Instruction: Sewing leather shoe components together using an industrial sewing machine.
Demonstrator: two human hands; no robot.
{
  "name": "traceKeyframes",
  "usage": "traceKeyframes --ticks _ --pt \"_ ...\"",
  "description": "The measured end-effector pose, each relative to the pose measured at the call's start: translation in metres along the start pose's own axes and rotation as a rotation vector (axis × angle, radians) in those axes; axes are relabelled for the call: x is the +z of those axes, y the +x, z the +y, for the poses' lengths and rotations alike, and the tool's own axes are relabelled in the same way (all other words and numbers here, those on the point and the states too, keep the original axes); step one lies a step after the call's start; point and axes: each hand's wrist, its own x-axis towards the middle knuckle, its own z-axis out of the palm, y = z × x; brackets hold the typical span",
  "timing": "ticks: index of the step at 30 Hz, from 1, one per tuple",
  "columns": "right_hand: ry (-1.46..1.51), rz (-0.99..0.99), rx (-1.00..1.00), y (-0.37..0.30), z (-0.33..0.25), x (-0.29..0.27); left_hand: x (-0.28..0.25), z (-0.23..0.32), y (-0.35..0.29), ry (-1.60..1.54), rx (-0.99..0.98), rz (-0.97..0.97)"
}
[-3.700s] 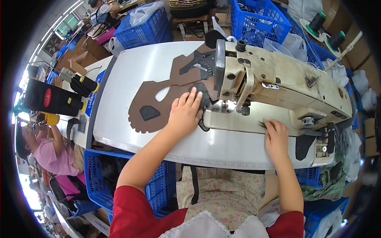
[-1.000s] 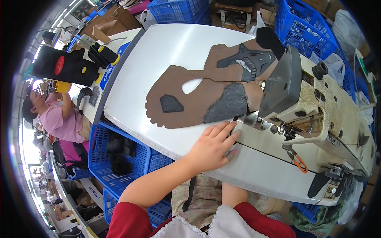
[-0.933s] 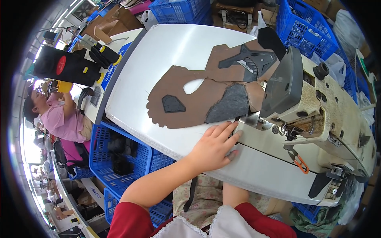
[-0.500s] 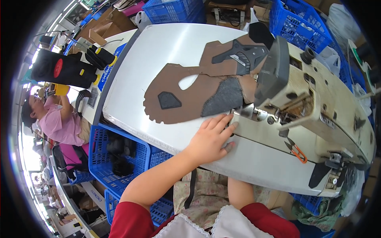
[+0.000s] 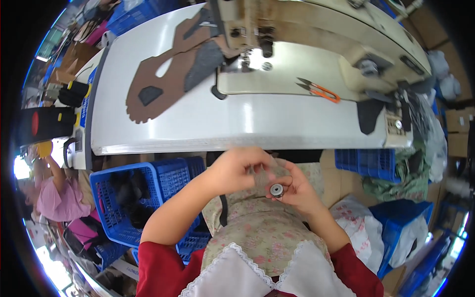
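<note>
Both hands are together in front of the table's near edge, above my lap. My right hand grips a round metal bobbin case, its open face turned up. Close beside it, the fingers of my left hand pinch a small pale, ridged piece that looks like a thread-wound bobbin; motion blurs it. On the white table, a brown shoe upper piece with dark grey patches lies flat, its right end by the needle area of the sewing machine.
Orange-handled thread snips lie on the machine bed. A blue basket with dark pieces stands below the table at left; another blue crate is at right beside a white plastic bag. A co-worker in pink sits at far left.
My left hand has left the tabletop and moved to my lap. My right hand, hidden before, now shows with the bobbin case. The view has turned, shifting the table up and left.
</note>
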Motion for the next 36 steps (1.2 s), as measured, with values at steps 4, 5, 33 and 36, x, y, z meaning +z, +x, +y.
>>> traceKeyframes --ticks 4,5,33,36 --pt "-0.089 -0.021 -0.064 -0.033 -0.015 0.004 0.036 0.016 -0.006 -0.072 0.292 -0.246" --pt "-0.03 -0.033 -0.07 -0.038 -0.01 0.001 0.043 0.018 -0.007 -0.097 0.313 -0.324" --pt "-1.186 0.555 -0.852 -0.132 -0.083 -0.052 0.139 0.071 0.081 -0.905 -0.412 -0.432" --pt "-0.913 0.764 -0.895 -0.134 -0.087 -0.06 0.151 0.074 0.101 -1.121 -0.31 -0.513"
